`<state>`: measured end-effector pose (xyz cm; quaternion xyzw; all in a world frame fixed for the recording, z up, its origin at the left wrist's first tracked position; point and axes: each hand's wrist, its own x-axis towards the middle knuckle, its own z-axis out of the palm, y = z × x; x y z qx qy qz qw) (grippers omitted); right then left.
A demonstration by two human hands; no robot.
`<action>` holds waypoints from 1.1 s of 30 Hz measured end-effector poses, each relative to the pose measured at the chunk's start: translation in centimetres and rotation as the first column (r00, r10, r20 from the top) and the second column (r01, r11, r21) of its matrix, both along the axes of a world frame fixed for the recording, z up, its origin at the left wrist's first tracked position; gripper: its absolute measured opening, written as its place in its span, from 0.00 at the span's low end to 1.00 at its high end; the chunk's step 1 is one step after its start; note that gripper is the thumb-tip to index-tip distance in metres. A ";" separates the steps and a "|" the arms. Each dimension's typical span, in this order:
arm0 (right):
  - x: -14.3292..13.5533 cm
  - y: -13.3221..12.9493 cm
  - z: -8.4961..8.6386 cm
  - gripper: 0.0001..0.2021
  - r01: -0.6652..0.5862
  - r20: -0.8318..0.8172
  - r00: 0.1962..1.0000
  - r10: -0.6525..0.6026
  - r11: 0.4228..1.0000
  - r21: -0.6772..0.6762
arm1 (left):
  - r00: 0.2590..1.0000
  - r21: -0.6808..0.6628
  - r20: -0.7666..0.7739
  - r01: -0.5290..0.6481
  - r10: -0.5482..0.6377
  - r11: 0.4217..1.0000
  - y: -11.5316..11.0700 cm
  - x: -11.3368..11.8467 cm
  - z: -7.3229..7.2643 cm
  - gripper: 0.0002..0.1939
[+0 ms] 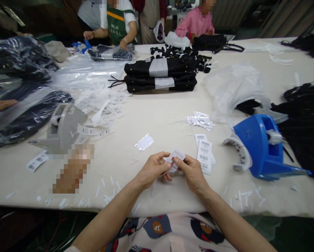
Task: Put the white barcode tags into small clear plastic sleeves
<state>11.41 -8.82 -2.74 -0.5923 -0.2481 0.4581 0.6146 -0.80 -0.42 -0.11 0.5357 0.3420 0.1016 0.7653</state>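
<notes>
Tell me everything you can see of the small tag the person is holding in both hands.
The small tag is a white card, paper by its look, with faint printed letters on its upper face that are too small to read. It is tilted, upper end pointing up and right. The left hand and the right hand pinch its lower part between fingertips, just above the cream table. A clear plastic bit seems to hang beneath it.

Long white-covered table [157, 115] running left to right, dark floor [20, 227] near, slatted wall [277, 15] far right, dim room, bright light on tabletop.
</notes>
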 end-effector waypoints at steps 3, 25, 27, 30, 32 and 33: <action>0.0 -0.2 0.0 0.13 -0.017 0.032 0.999 0.017 1.000 0.012 | 0.999 0.038 0.012 -0.043 0.043 0.998 -0.1 -0.1 -0.4 0.20; 3.6 -2.0 -1.5 0.09 -0.501 0.940 0.321 0.115 0.863 0.065 | 0.949 0.933 -0.302 0.274 -0.092 -0.232 2.3 -6.2 -3.1 0.11; 3.7 -2.1 -1.8 0.10 -0.540 0.975 0.207 0.085 0.841 0.041 | 0.947 0.934 -0.280 0.230 -0.160 -0.272 2.5 -6.5 -3.7 0.10; 3.8 -2.0 -1.9 0.12 -0.599 0.997 0.062 0.056 0.800 -0.007 | 0.921 0.937 -0.280 0.201 -0.271 -0.285 2.6 -6.5 -4.2 0.09; 4.0 -2.0 -1.9 0.12 -0.628 0.998 0.005 0.060 0.777 -0.043 | 0.906 0.933 -0.290 0.196 -0.309 -0.302 2.6 -6.4 -4.2 0.10; 4.1 -2.0 -1.9 0.12 -0.635 0.998 -0.008 0.067 0.771 -0.057 | 0.900 0.932 -0.295 0.197 -0.322 -0.303 2.7 -6.4 -4.1 0.10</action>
